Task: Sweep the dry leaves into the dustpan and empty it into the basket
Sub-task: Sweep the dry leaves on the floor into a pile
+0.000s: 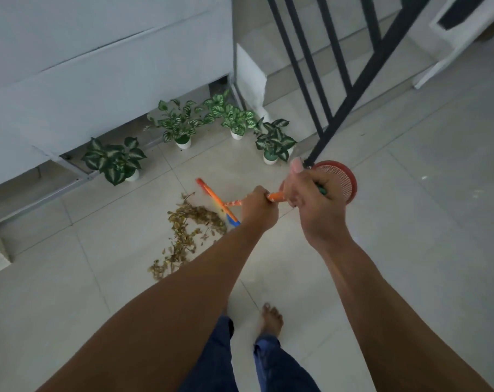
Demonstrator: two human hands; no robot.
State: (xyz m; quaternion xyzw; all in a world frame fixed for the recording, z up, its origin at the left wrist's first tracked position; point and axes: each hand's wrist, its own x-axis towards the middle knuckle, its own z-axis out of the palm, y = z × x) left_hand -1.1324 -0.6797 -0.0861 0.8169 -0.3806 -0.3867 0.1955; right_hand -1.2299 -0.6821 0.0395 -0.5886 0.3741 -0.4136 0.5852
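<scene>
1. Your two forearms reach out from the bottom of the view, above your jeans and one bare foot [272, 321] on the tiled floor.
2. Your left hand [258, 206] is clenched round the orange handle of the broom [214, 199], low on the shaft. Your right hand [315, 202] grasps the same handle near its top, thumb lifted.
3. You have the broom head against the right edge of the dry leaves [192, 222], which lie in a loose curved band on the tiles, between you and the potted plants [180, 125].
4. You will find the red mesh basket [340, 179] just beyond your right hand, beside the foot of the dark railing [350, 89] and apart from the leaves.
5. You have no dustpan in view, and you cannot tell what the basket holds.
6. You look to be early in the job: the leaves are roughly gathered but strung out. Bunching them, sweeping them into a dustpan and tipping it into the basket all appear left to do.
</scene>
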